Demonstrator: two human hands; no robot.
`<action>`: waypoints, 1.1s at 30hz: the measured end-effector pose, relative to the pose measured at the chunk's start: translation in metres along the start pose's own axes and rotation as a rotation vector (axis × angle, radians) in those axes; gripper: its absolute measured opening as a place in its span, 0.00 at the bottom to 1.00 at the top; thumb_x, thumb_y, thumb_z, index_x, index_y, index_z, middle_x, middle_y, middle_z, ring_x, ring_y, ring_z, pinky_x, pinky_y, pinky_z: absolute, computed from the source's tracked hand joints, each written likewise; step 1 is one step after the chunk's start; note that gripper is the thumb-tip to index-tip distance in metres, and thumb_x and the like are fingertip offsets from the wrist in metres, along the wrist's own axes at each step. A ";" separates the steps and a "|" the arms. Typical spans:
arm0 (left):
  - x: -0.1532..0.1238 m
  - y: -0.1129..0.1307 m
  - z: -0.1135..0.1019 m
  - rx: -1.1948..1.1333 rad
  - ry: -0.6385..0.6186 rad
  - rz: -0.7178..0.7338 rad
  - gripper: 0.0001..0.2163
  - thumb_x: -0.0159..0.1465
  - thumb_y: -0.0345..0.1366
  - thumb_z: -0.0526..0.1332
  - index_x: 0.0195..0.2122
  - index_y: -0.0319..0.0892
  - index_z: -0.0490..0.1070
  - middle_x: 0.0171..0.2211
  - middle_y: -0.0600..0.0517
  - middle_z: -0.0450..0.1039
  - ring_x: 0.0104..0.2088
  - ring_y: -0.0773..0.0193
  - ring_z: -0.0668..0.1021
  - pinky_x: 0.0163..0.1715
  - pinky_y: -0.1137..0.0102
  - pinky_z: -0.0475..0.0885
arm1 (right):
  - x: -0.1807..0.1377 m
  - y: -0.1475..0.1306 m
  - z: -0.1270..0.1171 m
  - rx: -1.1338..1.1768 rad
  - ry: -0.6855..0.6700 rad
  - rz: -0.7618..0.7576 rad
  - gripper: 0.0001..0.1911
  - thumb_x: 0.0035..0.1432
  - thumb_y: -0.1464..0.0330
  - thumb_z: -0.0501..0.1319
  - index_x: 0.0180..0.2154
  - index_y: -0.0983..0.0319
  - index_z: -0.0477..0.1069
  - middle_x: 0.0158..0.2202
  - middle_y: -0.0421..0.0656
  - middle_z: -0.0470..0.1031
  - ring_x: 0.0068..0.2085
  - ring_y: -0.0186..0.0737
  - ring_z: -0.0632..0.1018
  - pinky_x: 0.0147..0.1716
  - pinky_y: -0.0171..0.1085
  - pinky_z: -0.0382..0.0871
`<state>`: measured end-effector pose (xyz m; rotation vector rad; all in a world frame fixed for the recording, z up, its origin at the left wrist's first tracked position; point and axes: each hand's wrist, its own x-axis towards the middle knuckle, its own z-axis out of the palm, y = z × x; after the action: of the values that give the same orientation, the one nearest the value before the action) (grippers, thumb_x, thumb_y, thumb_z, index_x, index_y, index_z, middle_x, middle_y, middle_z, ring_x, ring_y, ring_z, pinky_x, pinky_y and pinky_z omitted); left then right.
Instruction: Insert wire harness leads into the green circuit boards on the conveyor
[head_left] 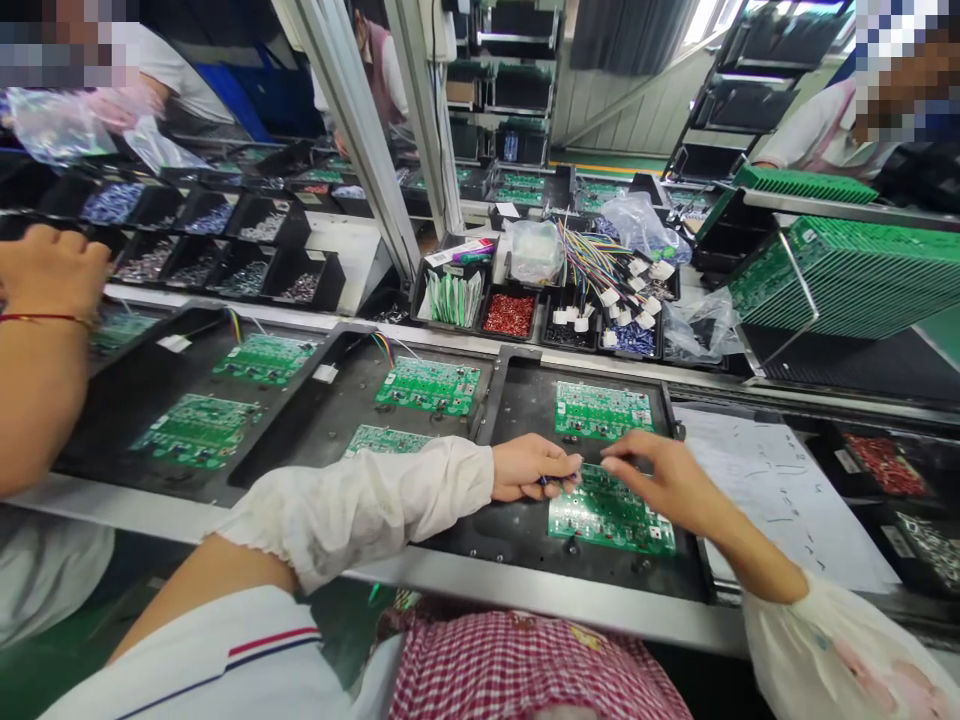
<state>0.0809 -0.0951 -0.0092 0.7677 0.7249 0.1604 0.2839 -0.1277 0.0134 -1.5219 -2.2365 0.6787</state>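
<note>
My left hand (534, 468) is closed, with small dark-blue electronic components (551, 479) showing between its fingers. It hovers by the upper left corner of a green circuit board (600, 525), which lies in a black tray (517, 540). Over that board's upper right side is my right hand (664, 480). Its thumb and index finger are slightly apart, with nothing visible between them; the other fingers are partly hidden. Farther back in the same tray lies a second green circuit board (604, 408), populated with small parts.
More trays with boards (427, 385) stand leftward along the metal rail. Behind are bins of red components (510, 313), blue components (632, 338) and wire harnesses (592, 260). Papers (780, 490) lie at right, below a board rack (862, 280). A co-worker's arm (45, 360) reaches in at left.
</note>
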 end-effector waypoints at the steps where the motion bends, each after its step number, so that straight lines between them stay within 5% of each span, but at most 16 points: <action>1: 0.000 -0.002 0.001 -0.001 -0.003 -0.011 0.21 0.43 0.48 0.66 0.23 0.33 0.64 0.18 0.53 0.65 0.14 0.78 0.62 0.11 0.79 0.41 | -0.004 -0.013 0.007 0.095 -0.011 -0.018 0.12 0.55 0.61 0.54 0.34 0.60 0.71 0.31 0.43 0.73 0.32 0.37 0.72 0.32 0.35 0.65; 4: -0.001 -0.007 0.006 -0.016 0.002 -0.019 0.21 0.44 0.49 0.64 0.23 0.33 0.64 0.17 0.56 0.60 0.14 0.79 0.59 0.12 0.79 0.41 | -0.013 -0.035 0.028 0.225 0.073 -0.004 0.11 0.54 0.60 0.56 0.29 0.60 0.70 0.26 0.41 0.72 0.28 0.35 0.71 0.28 0.34 0.65; 7: -0.008 -0.012 0.009 -0.057 0.138 -0.008 0.15 0.54 0.44 0.60 0.26 0.33 0.64 0.18 0.55 0.61 0.15 0.78 0.61 0.12 0.80 0.45 | -0.023 -0.032 0.041 0.215 0.185 0.047 0.11 0.54 0.61 0.57 0.27 0.61 0.70 0.26 0.41 0.72 0.28 0.35 0.72 0.29 0.35 0.65; 9: -0.015 -0.014 0.009 -0.070 0.207 -0.033 0.08 0.60 0.35 0.55 0.30 0.33 0.64 0.20 0.53 0.63 0.16 0.77 0.63 0.13 0.80 0.49 | -0.032 -0.025 0.045 0.169 0.118 0.020 0.09 0.55 0.63 0.55 0.30 0.60 0.70 0.28 0.42 0.73 0.31 0.36 0.72 0.32 0.36 0.65; 12: -0.024 -0.016 0.008 -0.040 0.151 -0.056 0.06 0.61 0.25 0.49 0.34 0.33 0.64 0.20 0.53 0.64 0.15 0.77 0.63 0.12 0.79 0.49 | -0.044 -0.017 0.049 0.083 -0.023 -0.036 0.09 0.57 0.67 0.52 0.33 0.60 0.70 0.30 0.43 0.71 0.33 0.38 0.72 0.34 0.37 0.65; 16: -0.024 -0.020 0.007 0.024 0.112 -0.005 0.05 0.61 0.28 0.49 0.31 0.34 0.62 0.20 0.50 0.68 0.14 0.75 0.64 0.10 0.78 0.45 | -0.050 -0.019 0.052 0.022 -0.082 -0.046 0.09 0.57 0.69 0.51 0.34 0.61 0.69 0.30 0.44 0.69 0.32 0.38 0.71 0.32 0.37 0.65; 23: -0.021 -0.023 0.007 0.054 0.115 0.014 0.14 0.51 0.41 0.63 0.22 0.34 0.63 0.22 0.49 0.70 0.14 0.78 0.63 0.10 0.78 0.43 | -0.052 -0.023 0.054 -0.033 -0.081 -0.077 0.09 0.57 0.70 0.50 0.34 0.61 0.69 0.30 0.44 0.69 0.33 0.38 0.70 0.32 0.37 0.65; 33: -0.018 -0.028 0.008 0.056 0.105 0.030 0.16 0.39 0.34 0.70 0.28 0.32 0.71 0.23 0.49 0.70 0.19 0.73 0.70 0.12 0.78 0.46 | -0.051 -0.020 0.056 -0.070 -0.092 -0.089 0.10 0.57 0.71 0.49 0.34 0.61 0.69 0.31 0.44 0.69 0.34 0.37 0.71 0.33 0.36 0.65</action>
<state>0.0689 -0.1264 -0.0145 0.8281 0.8207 0.2095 0.2572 -0.1922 -0.0221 -1.4400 -2.4041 0.6631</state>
